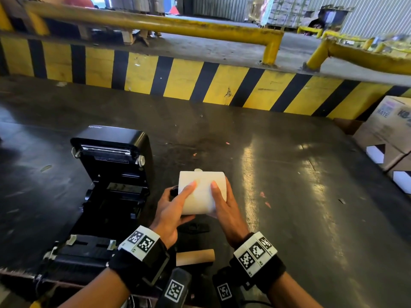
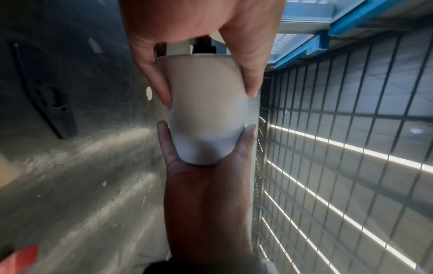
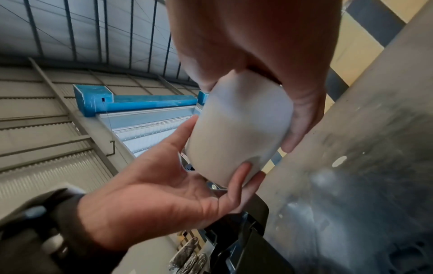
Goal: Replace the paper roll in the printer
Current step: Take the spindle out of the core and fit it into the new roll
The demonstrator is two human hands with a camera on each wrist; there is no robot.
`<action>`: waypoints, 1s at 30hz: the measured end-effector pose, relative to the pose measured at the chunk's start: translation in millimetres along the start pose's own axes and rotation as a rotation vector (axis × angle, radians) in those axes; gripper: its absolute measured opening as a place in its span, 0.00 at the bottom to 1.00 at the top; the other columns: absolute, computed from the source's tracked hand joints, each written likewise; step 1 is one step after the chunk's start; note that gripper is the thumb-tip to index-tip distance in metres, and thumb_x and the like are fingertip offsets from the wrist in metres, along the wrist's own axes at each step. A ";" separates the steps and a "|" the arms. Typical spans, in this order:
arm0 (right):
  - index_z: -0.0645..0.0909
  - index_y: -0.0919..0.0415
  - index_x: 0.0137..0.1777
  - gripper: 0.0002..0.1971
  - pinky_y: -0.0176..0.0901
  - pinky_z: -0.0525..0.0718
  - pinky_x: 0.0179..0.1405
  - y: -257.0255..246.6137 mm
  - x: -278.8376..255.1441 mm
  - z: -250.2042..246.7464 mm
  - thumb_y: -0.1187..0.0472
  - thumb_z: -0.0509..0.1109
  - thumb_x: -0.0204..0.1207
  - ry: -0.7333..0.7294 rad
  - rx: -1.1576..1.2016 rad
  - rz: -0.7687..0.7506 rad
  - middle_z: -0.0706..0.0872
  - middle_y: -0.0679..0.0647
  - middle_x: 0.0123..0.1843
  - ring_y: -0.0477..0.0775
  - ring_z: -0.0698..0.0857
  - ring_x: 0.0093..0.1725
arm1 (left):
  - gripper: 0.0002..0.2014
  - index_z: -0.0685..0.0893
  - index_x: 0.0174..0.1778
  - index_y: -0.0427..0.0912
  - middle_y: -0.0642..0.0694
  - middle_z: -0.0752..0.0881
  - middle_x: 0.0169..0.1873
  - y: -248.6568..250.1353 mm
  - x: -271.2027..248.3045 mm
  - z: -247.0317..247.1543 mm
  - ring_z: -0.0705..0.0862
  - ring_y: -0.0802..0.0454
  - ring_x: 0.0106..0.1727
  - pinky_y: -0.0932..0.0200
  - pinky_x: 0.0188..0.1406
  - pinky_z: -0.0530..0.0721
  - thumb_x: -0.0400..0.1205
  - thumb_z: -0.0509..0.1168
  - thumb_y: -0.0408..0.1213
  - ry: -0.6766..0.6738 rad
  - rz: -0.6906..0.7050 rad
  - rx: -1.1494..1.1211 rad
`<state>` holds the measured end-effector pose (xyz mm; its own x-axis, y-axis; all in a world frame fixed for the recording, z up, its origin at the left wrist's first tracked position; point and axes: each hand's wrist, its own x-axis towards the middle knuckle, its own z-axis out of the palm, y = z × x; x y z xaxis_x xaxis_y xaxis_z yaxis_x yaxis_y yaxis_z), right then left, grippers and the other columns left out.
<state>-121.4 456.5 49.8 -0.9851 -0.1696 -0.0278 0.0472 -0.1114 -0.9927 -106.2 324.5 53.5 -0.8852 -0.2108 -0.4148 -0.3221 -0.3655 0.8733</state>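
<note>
A warehouse loading dock: yellow-black striped curb (image 1: pixel 200 81), yellow guard rails (image 1: pixel 155 25), stacked goods (far back), corrugated metal walls (image 1: pixel 378 16).

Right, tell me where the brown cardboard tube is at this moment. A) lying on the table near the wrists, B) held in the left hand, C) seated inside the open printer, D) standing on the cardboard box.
A: in the head view the cardboard tube lies on the dark table between the two wrists, while both hands hold the white paper roll beside the open printer.
</note>
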 end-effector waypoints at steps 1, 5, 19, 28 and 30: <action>0.68 0.42 0.72 0.19 0.54 0.90 0.54 0.8 0.5 -0.1 0.49 0.60 0.80 0.015 0.012 0.000 0.83 0.43 0.60 0.42 0.88 0.52 | 0.29 0.74 0.65 0.48 0.41 0.83 0.58 0.5 0.5 0.4 0.84 0.43 0.56 0.42 0.51 0.87 0.69 0.74 0.50 -0.012 0.002 0.024; 0.74 0.50 0.68 0.17 0.51 0.91 0.46 0.4 11.1 -9.4 0.50 0.61 0.80 0.086 0.089 0.048 0.86 0.55 0.61 0.50 0.88 0.54 | 0.31 0.75 0.65 0.51 0.43 0.84 0.57 8.0 7.1 -1.8 0.84 0.44 0.58 0.39 0.59 0.84 0.69 0.65 0.63 -0.115 0.008 0.160; 0.77 0.50 0.56 0.11 0.42 0.89 0.27 3.5 9.1 -54.9 0.48 0.58 0.82 0.153 0.275 0.235 0.87 0.54 0.50 0.48 0.91 0.40 | 0.27 0.76 0.67 0.44 0.41 0.76 0.67 -67.4 89.6 -17.1 0.76 0.41 0.69 0.45 0.65 0.79 0.73 0.72 0.44 -0.296 0.208 1.768; 0.77 0.50 0.62 0.15 0.49 0.91 0.34 13.4 5.3 -63.4 0.46 0.60 0.80 0.212 0.204 0.236 0.89 0.49 0.45 0.43 0.91 0.36 | 0.19 0.78 0.56 0.38 0.37 0.84 0.58 -72.8 103.1 -17.9 0.84 0.39 0.58 0.49 0.58 0.82 0.73 0.73 0.38 -0.255 0.097 1.553; 0.77 0.49 0.61 0.15 0.51 0.90 0.38 11.5 7.5 -62.4 0.45 0.60 0.80 0.207 0.184 0.231 0.89 0.49 0.47 0.45 0.91 0.38 | 0.19 0.79 0.55 0.38 0.38 0.84 0.57 -72.4 102.7 -20.6 0.84 0.40 0.57 0.50 0.56 0.82 0.72 0.74 0.38 -0.254 0.062 1.519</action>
<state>-138.6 515.0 30.9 -0.9566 -0.0114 -0.2911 0.2832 -0.2709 -0.9200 -166.9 310.7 -57.6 -0.8909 0.0225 -0.4536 -0.1709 0.9087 0.3808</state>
